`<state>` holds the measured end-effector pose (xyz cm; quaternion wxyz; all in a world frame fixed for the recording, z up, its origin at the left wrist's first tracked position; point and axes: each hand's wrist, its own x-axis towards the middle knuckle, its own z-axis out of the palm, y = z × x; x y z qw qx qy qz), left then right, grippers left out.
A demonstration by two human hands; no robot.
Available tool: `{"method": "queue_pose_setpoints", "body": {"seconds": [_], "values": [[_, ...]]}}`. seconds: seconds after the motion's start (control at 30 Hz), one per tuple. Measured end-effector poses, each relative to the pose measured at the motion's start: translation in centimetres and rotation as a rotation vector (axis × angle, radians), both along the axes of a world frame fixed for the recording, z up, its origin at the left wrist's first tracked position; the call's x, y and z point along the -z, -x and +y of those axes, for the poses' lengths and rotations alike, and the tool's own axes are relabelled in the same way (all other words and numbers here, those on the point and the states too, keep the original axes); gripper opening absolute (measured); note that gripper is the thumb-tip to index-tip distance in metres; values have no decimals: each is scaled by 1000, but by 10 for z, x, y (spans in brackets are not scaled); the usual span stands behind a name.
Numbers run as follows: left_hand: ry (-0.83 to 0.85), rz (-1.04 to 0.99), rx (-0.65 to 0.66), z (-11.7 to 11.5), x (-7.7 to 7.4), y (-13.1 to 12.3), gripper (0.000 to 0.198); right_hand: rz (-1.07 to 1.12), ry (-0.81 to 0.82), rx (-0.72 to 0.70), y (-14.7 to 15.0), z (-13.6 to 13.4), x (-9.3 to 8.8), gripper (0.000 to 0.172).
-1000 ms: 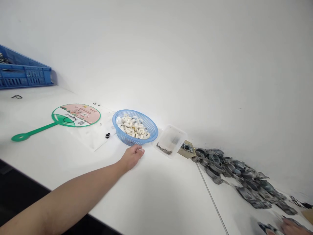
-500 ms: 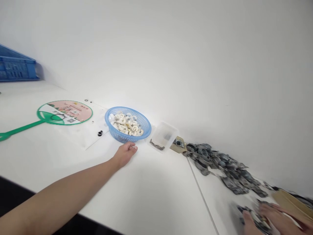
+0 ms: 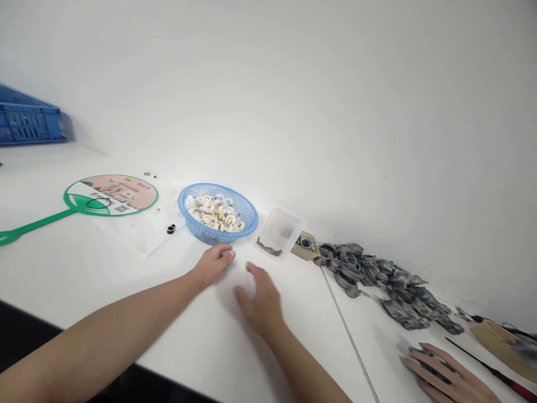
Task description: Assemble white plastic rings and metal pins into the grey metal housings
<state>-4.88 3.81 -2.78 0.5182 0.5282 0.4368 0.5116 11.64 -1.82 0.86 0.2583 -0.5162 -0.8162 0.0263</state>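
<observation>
My left hand (image 3: 215, 265) rests on the white table just in front of a blue plastic basket (image 3: 197, 228). Its fingers are curled with thumb and forefinger close together; whatever they may hold is hidden. White ring-shaped parts (image 3: 218, 212) fill the basket. To the right, my right hand (image 3: 264, 302) hovers over the table, thumb and forefinger spread and nothing between them. Beyond it stands a clear plastic tray (image 3: 289, 221) with thin dark metal pins (image 3: 268, 248) along its near side.
A small cardboard box (image 3: 305, 253) adjoins a long heap of grey metal parts (image 3: 390, 285). At lower right another person's hand (image 3: 444, 372) covers a grey part near a screwdriver (image 3: 490, 368). A green-rimmed fan (image 3: 117, 193), black rings (image 3: 170, 229) and a blue crate (image 3: 29, 120) lie left.
My right hand has come into view from below, beside my left hand, which stays put. The other person's second hand has left view, and a screwdriver now shows by the remaining hand.
</observation>
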Motion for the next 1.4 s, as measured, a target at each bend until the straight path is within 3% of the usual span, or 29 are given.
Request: {"method": "queue_pose_setpoints", "body": {"seconds": [0.07,0.17,0.4,0.73,1.03,1.4], "values": [[-16,17,-11,-1,-3,0,41,-103,91,-120,36,11,13,53],[-5,47,-47,-2,-7,0,36,-133,118,-98,58,20,23,59],[-72,175,14,-3,-7,0,36,-69,166,-164,47,20,19,55],[-46,145,22,-2,-2,1,38,-101,205,-195,41,16,17,65],[-47,129,36,-2,-1,2,38,-108,219,-190,41,13,17,59],[-34,132,20,-5,-9,2,37,-89,191,-198,39,14,18,62]]}}
